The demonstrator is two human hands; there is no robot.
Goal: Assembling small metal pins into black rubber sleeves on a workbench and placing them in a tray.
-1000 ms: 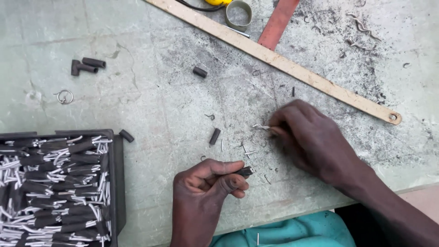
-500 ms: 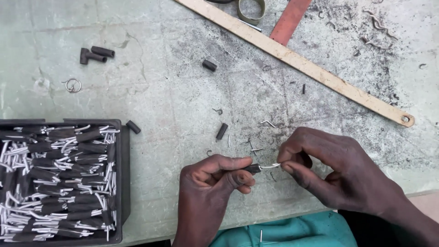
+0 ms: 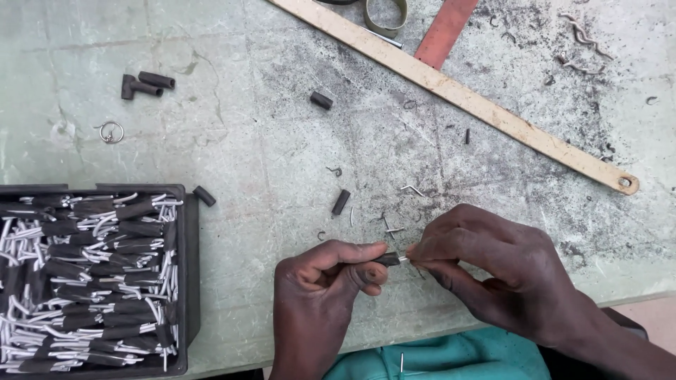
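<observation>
Left hand: the left hand (image 3: 320, 295) sits near the front edge of the worktop (image 3: 267, 141), thumb and fingers pinched on a short black tube (image 3: 387, 259), which lies level and points to the right.
Right hand: the right hand (image 3: 493, 271) meets it from the right, fingertips pressed together on a thin pale wire (image 3: 404, 259) that touches the open end of the tube.
Tube and wire: both are held just above the worktop, close to its front edge and a little right of its middle.
Just behind the hands: 1 loose black tube piece (image 3: 341, 202) lies on the worktop among bent wire scraps (image 3: 412, 188).
Front left corner: a dark tray (image 3: 189, 281) is packed with black tubes and white wires; 1 more tube piece (image 3: 204, 195) lies just off its back right corner.
Back left: 2 or 3 black tube pieces (image 3: 144, 84) lie together, with a small metal ring (image 3: 110, 131) near them.
Back middle: a single tube piece (image 3: 321, 100) lies alone.
Back to right edge: a long pale strip (image 3: 451, 90) with a hole at its end runs slantwise; a red strip (image 3: 445, 32) lies behind it.
Back right corner: dark grit and curled wire bits (image 3: 581, 35) are scattered there.
Front edge: teal cloth (image 3: 451, 359) shows below the hands.
</observation>
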